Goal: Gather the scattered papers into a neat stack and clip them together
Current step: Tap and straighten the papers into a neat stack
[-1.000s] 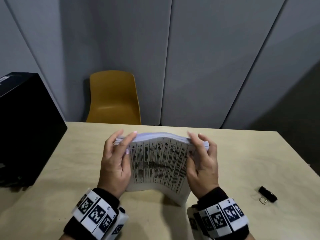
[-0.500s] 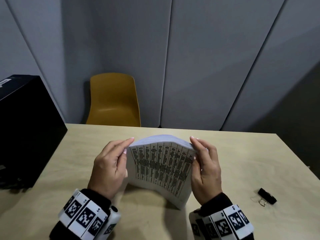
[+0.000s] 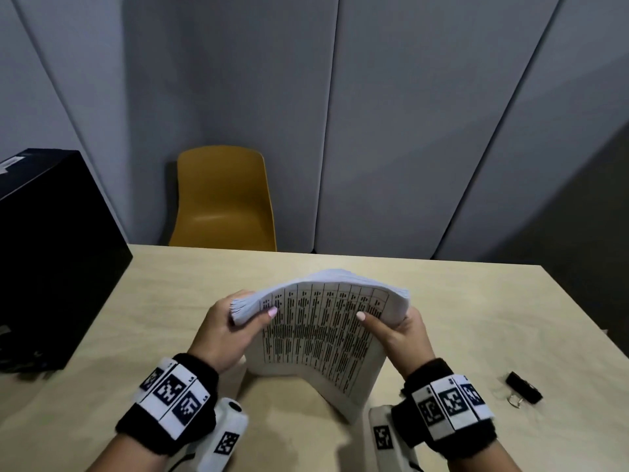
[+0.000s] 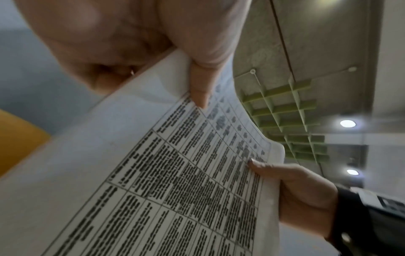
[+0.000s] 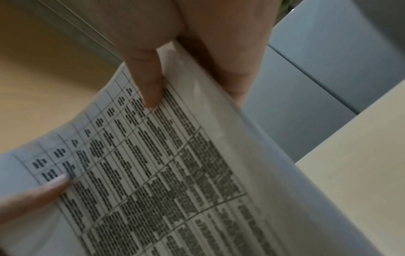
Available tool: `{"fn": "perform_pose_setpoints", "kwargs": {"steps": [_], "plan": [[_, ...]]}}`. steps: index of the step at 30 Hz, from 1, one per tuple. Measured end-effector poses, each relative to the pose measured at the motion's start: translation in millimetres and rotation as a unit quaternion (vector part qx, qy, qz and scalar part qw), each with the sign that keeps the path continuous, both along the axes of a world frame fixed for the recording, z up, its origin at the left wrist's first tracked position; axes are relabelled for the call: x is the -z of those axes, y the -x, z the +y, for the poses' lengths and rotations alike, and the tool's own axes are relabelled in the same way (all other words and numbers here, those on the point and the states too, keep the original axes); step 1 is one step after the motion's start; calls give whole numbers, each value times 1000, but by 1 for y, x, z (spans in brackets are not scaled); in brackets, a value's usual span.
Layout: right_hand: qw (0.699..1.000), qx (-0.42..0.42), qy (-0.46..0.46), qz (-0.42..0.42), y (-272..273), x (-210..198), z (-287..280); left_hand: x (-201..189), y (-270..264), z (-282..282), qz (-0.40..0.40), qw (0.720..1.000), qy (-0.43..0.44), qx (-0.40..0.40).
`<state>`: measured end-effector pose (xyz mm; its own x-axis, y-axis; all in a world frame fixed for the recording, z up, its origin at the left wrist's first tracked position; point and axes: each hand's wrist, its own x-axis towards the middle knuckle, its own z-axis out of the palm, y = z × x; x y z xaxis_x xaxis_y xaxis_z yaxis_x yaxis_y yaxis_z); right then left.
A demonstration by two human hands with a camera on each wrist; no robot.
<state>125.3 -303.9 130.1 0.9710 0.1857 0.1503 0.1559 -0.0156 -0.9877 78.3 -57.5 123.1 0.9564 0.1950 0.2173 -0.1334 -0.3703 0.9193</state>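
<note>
A thick stack of printed papers [image 3: 320, 332] stands on its lower edge on the light wooden table [image 3: 476, 318], bowed toward me, its top page a table of black text. My left hand [image 3: 228, 332] grips the stack's left edge, thumb on the front page. My right hand [image 3: 398, 332] grips the right edge the same way. In the left wrist view the papers [image 4: 175, 181] fill the frame under my thumb. The right wrist view shows the papers [image 5: 164, 173] pinched between thumb and fingers. A black binder clip [image 3: 523, 387] lies on the table to the right, apart from both hands.
A large black box [image 3: 51, 260] stands on the table's left side. A yellow chair [image 3: 223, 202] sits beyond the far edge against grey wall panels. Bare tabletop lies to the right around the clip.
Both hands shifted from flat against the stack's sides to gripping its edges with thumbs on the front page. The stack's top now bows further toward me.
</note>
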Motion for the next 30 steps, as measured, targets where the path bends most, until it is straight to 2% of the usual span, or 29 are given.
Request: {"fn": "perform_pose_setpoints", "kwargs": {"steps": [2, 5, 9, 11, 15, 20, 23, 26, 30], "plan": [[999, 16, -28, -12, 0, 1, 2, -1, -2, -3, -7, 1000, -8, -27], [998, 20, -59, -32, 1, 2, 1, -9, 1, -7, -43, 999, 11, -3], [1000, -8, -18, -1, 1, 11, -4, -2, 9, -11, 8, 999, 41, 34], [1000, -5, -4, 11, 0, 14, -2, 3, 9, -14, 28, 998, 51, 14], [1000, 12, -15, -9, 2, 12, -4, -3, 7, -13, 12, 999, 39, -16], [1000, 9, -13, 7, 7, 23, -8, 13, 9, -2, 66, 989, 131, 20], [998, 8, -47, 31, 5, 29, -9, 14, 10, 2, 38, 981, 186, 33], [995, -2, -82, 63, -1, 30, -12, 8, 9, 6, 26, 979, 195, 57], [998, -21, -17, 60, -1, 24, -10, 14, 5, 1, 56, 976, 205, 50]]}}
